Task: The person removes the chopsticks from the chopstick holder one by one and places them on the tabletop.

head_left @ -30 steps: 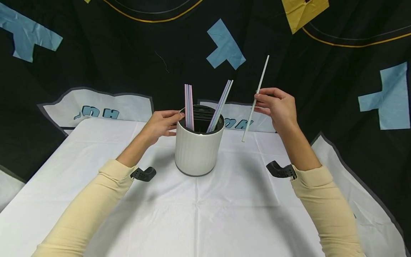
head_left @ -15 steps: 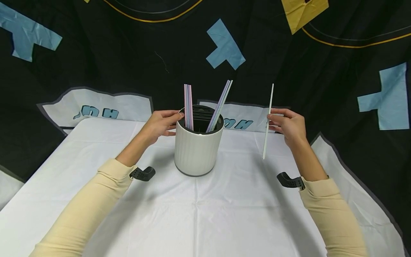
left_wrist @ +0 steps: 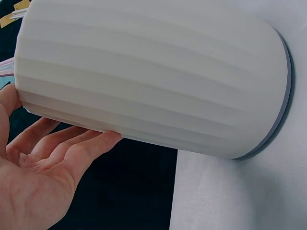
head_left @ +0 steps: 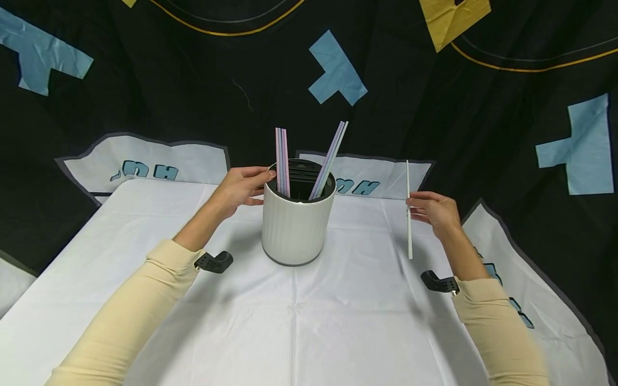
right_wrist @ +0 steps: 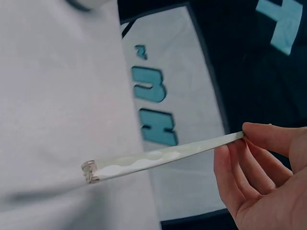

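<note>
A white ribbed utensil holder (head_left: pixel 298 230) with a dark divided top stands upright on the table. Several pastel chopsticks lean in it, a pink and blue bunch (head_left: pixel 282 163) at left and a lilac and pale green bunch (head_left: pixel 329 161) at right. My left hand (head_left: pixel 243 186) holds the holder's left side, thumb at the rim and fingers along the wall (left_wrist: pixel 144 72). Well to the right, my right hand (head_left: pixel 434 212) pinches one pale chopstick (right_wrist: pixel 163 157) between thumb and fingertips. It hangs nearly upright over the cloth, its thick, patterned end towards the right wrist camera.
White cloth (head_left: pixel 294 332) covers the table. Behind it hangs a black backdrop (head_left: pixel 193 91) with blue, yellow and white shapes. A dark wrist mount (head_left: pixel 214 261) sits on the left wrist and a similar mount (head_left: pixel 439 282) on the right.
My right hand has moved down and to the right with the chopstick, away from the holder; the chopstick has swung from tilted to nearly upright. My left hand stays at the holder.
</note>
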